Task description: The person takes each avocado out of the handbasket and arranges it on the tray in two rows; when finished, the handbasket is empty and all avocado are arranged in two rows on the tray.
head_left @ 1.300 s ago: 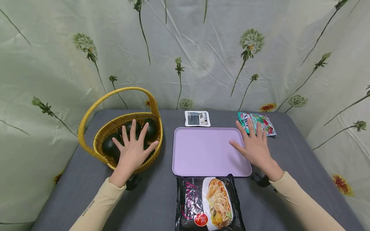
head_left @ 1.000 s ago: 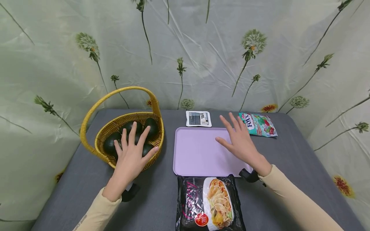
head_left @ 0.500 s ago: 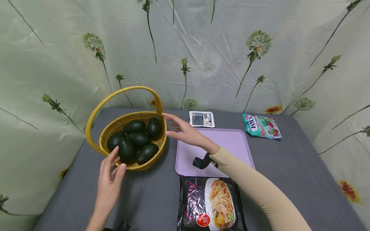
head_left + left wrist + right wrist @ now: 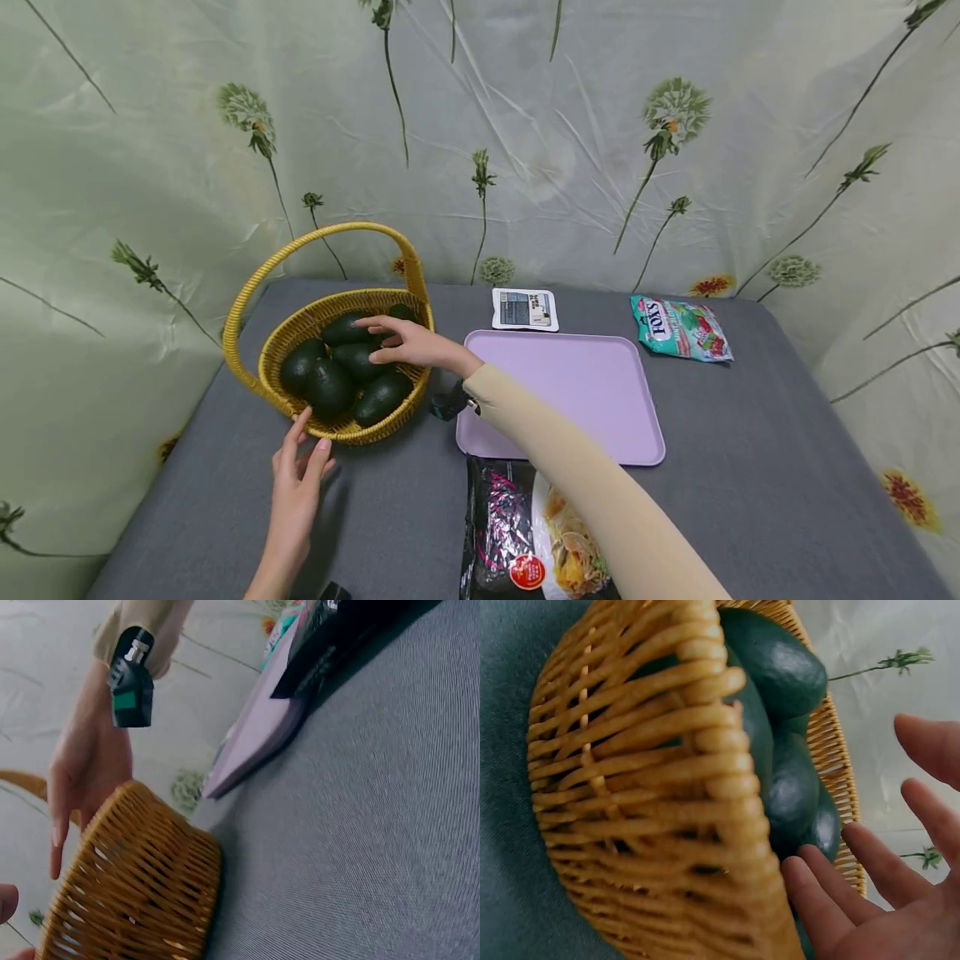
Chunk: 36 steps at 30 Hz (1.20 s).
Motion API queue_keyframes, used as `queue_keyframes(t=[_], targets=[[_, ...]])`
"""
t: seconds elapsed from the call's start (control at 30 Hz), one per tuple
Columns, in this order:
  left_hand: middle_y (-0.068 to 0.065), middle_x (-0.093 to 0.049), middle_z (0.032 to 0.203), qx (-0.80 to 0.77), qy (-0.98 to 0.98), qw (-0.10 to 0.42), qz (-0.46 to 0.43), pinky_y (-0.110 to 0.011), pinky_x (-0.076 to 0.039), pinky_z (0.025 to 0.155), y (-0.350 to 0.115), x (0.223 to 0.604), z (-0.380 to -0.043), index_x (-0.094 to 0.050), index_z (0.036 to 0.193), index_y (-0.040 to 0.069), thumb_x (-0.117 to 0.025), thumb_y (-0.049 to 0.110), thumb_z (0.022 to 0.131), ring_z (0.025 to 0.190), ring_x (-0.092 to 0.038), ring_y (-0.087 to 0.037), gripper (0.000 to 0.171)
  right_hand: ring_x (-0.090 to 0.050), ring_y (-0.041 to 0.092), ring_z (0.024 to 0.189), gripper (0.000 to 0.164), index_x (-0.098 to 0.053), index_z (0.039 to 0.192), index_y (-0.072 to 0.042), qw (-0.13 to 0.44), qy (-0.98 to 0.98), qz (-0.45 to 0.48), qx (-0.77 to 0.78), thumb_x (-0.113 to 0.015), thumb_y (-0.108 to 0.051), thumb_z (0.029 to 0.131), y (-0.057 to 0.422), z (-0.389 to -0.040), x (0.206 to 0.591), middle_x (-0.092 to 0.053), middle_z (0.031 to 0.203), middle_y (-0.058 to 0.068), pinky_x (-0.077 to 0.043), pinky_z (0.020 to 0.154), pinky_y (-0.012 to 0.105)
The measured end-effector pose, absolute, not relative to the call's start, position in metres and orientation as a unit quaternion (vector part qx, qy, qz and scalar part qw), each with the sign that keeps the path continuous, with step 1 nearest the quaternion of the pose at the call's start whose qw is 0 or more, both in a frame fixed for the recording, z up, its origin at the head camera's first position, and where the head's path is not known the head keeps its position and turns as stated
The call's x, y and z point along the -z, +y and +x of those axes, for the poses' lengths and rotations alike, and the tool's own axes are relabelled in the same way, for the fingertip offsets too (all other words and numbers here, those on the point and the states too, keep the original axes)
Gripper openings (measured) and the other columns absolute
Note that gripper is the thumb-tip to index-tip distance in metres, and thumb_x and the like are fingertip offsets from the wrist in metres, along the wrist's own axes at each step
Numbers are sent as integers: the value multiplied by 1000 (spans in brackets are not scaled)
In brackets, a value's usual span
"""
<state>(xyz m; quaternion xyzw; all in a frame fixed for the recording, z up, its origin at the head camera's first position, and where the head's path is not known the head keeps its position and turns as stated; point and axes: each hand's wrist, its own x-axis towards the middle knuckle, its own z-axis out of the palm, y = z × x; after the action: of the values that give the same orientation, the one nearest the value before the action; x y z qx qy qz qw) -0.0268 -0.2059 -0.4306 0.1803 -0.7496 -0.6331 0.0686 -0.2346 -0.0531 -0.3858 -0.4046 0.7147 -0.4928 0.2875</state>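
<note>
A yellow wicker basket [image 4: 417, 387] with a tall handle stands at the table's left, holding several dark green avocados [image 4: 330, 388]. My right hand [image 4: 423, 343] reaches across its right rim, fingers loosely bent over the avocados and gripping nothing. From the right wrist, the spread fingers [image 4: 819, 904] show close to the wicker rim [image 4: 739, 787] and the avocados [image 4: 780, 664]. At the basket's near side is my left hand [image 4: 294, 492], thumb and fingers apart, index fingertip right at the rim. Only bits of its fingertips [image 4: 7, 901] enter the left wrist view.
A lilac tray [image 4: 577, 392] lies mid-table, partly under the right forearm. Nearer is a black noodle packet [image 4: 502, 517], partly covered by that sleeve. Behind the tray lies a small white packet [image 4: 525, 309], with a teal FOX'S candy bag [image 4: 681, 328] to the right.
My right hand has swept left from above the tray to over the basket. The left hand has drawn back from above the avocados to the near rim. The view has shifted slightly.
</note>
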Motion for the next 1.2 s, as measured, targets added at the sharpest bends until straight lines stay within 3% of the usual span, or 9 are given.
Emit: queue_keyframes(t=[0.3, 0.4, 0.53, 0.8, 0.87, 0.93, 1.0, 1.07, 1.2], targets=[[-16, 0, 155, 637, -752, 46, 162, -9, -44, 78, -219, 444, -43, -8, 155, 24, -46, 26, 103, 125, -33, -42, 65, -36, 19, 133, 52, -43, 145, -13, 292, 780, -410, 372, -59, -15, 96, -78, -236, 382, -37, 148, 6, -38, 99, 25], [-15, 4, 155, 633, -756, 28, 163, -26, -47, 90, -222, 444, -45, -6, 155, 26, -46, 29, 102, 129, -29, -43, 67, -40, 18, 129, 48, -48, 141, -14, 307, 788, -405, 348, -59, -13, 95, -85, -237, 379, -38, 147, 4, -40, 95, 25], [-14, 9, 155, 636, -755, 5, 160, -47, -38, 101, -226, 443, -46, -2, 155, 29, -45, 32, 102, 133, -23, -42, 68, -42, 18, 127, 45, -55, 136, -17, 319, 799, -400, 315, -61, -8, 93, -92, -238, 376, -40, 146, 4, -41, 93, 26], [-16, 10, 154, 641, -756, 0, 137, -13, -43, 84, -229, 444, -46, -1, 155, 26, -45, 29, 103, 135, -22, -39, 68, -36, 21, 132, 47, -57, 134, -29, 270, 848, -426, 163, -64, -11, 91, -105, -234, 377, -47, 141, -2, -28, 108, 35], [-16, 10, 154, 643, -755, 1, 130, -10, -42, 82, -229, 444, -46, -1, 155, 25, -44, 28, 103, 135, -21, -39, 67, -40, 23, 127, 47, -57, 133, -31, 251, 858, -423, 147, -66, -11, 91, -107, -231, 379, -46, 141, 0, -34, 102, 33], [-16, 10, 154, 642, -756, 3, 127, -9, -42, 81, -229, 445, -46, -1, 155, 25, -44, 28, 103, 135, -20, -39, 67, -50, 23, 113, 47, -58, 131, -33, 241, 865, -415, 148, -68, -11, 90, -108, -228, 381, -42, 143, 5, -42, 85, 28], [-17, 10, 154, 642, -756, 5, 126, -9, -41, 81, -229, 445, -45, -1, 155, 25, -44, 28, 103, 135, -20, -40, 68, -55, 23, 97, 45, -58, 129, -32, 239, 866, -406, 164, -67, -11, 90, -107, -227, 383, -37, 143, 12, -43, 67, 25], [-17, 11, 154, 643, -756, 5, 126, -8, -41, 81, -229, 445, -45, -1, 155, 24, -44, 28, 103, 134, -21, -41, 68, -54, 22, 91, 43, -58, 129, -29, 242, 863, -403, 185, -66, -11, 91, -104, -228, 384, -35, 143, 15, -41, 62, 24], [-17, 11, 153, 646, -752, 9, 126, -7, -42, 80, -228, 445, -45, -1, 155, 24, -44, 28, 103, 133, -22, -42, 68, -41, 25, 121, 41, -57, 130, -25, 237, 844, -424, 227, -65, -14, 92, -94, -235, 384, -44, 140, 8, -42, 78, 27]])
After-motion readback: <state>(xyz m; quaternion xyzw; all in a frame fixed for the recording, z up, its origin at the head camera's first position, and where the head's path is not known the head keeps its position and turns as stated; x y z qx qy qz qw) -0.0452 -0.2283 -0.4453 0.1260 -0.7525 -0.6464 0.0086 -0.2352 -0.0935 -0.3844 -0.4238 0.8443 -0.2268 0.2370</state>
